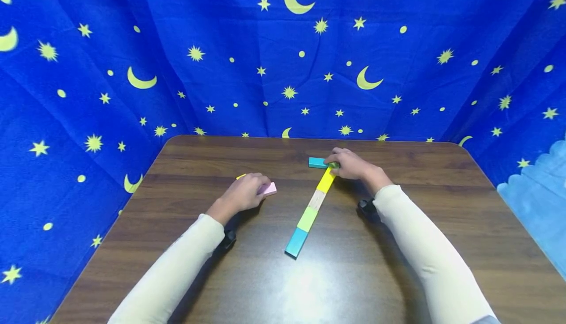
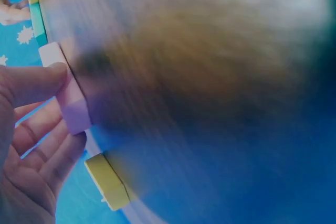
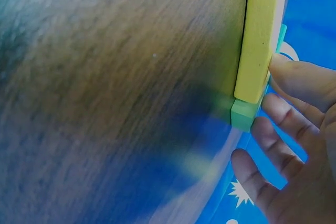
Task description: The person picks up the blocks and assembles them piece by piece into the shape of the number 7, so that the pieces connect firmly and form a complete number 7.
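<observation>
My left hand (image 1: 243, 191) pinches a pink block (image 2: 73, 98) between thumb and fingers, low at the tabletop. Just beyond it lies a yellow block (image 2: 107, 182), mostly hidden by the hand in the head view. Toward the far side, my right hand (image 1: 351, 165) has its thumb and fingers about a green block (image 3: 244, 115), partly covered by them. This block meets the far end of a yellow block (image 1: 325, 180). To its left a teal block (image 1: 317, 162) lies crosswise, close to the right fingertips.
From that yellow block a slanting row runs toward me: a pale pink block (image 1: 316, 199), a light green block (image 1: 307, 219) and a blue block (image 1: 296, 243). All lie on a brown wooden table (image 1: 177, 265). A blue star-patterned cloth (image 1: 247, 34) hangs behind.
</observation>
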A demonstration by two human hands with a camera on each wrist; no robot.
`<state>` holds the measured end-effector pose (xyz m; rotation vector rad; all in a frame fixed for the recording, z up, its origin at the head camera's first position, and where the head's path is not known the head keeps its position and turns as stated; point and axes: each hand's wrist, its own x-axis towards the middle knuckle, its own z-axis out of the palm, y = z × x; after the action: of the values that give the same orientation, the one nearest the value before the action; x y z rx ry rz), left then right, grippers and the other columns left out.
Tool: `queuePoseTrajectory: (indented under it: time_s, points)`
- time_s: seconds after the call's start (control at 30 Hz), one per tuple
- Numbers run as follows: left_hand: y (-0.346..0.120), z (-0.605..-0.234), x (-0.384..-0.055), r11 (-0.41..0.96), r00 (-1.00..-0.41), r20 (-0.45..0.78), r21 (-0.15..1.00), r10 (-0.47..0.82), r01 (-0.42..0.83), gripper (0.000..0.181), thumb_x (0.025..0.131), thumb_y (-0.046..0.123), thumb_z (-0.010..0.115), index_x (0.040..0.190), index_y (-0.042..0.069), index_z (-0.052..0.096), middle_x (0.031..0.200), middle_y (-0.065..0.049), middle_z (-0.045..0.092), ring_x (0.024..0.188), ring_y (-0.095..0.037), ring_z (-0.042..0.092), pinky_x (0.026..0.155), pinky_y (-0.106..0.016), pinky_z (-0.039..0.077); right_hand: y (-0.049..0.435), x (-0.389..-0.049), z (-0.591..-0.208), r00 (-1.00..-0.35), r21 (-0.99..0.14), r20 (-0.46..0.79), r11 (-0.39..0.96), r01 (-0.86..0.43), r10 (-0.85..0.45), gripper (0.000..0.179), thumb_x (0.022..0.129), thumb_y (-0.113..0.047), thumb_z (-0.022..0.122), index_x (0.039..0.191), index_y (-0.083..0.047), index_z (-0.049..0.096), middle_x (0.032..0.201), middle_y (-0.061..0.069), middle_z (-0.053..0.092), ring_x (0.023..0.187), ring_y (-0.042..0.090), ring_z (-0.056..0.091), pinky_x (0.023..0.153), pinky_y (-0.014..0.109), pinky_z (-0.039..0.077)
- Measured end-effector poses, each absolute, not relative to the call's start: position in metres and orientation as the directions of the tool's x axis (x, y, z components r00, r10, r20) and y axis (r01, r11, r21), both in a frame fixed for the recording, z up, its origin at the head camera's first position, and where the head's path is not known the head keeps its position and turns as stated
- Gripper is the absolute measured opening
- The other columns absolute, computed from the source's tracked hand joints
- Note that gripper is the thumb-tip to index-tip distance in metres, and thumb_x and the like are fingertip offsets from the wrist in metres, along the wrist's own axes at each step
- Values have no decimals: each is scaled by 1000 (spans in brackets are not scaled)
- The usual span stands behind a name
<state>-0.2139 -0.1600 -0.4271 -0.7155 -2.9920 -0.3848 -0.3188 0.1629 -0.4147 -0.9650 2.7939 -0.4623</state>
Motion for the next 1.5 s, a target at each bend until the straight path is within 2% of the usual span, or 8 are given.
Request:
queuePoseTrajectory:
  time_s: [0.23,0.53,0.83,0.93,1.17,1.5]
  points:
    - [-149,-431,-231,858,-903,86,285,421,428,26,90,10,69,116,4,69,114,-11,72,107,-27,67,95,-42,54,162,-321,-419,-780,-331,-34,744,-581,-624,36,90,-11,67,126,-6,68,117,15,60,108,32,56,98,50,48]
    - [-130,-442,-253,857,-953,113,417,282,303,26,89,9,68,114,6,72,119,-12,72,112,-31,66,100,-43,51,157,-317,-418,-769,-286,-37,744,-603,-638,34,91,-10,66,124,-4,68,113,13,62,107,31,57,97,49,49]
    - [-119,-445,-266,837,-989,33,529,147,142,30,89,11,68,119,10,72,128,-10,69,124,-31,59,108,-43,45,159,-317,-421,-772,-300,-45,746,-595,-634,34,92,-12,65,125,-5,67,116,14,62,111,33,56,100,50,47]
    - [-112,-447,-272,818,-990,31,561,138,132,31,89,10,67,120,10,72,129,-10,69,124,-31,59,108,-43,45,163,-320,-421,-774,-300,-36,746,-594,-632,34,91,-11,66,124,-5,67,115,14,62,110,33,57,99,50,48]
    - [-91,-454,-292,729,-991,79,671,111,135,31,88,7,68,118,7,72,129,-12,68,122,-30,61,108,-40,46,167,-322,-421,-791,-318,-33,757,-571,-610,34,90,-9,66,124,-5,68,121,15,62,115,35,56,103,51,46]
    - [-81,-455,-300,706,-990,103,695,94,139,36,83,0,65,118,6,72,130,-13,67,125,-30,59,110,-39,44,163,-321,-418,-786,-327,-32,750,-575,-617,34,92,-10,65,125,-5,67,123,16,61,114,35,55,102,51,46]
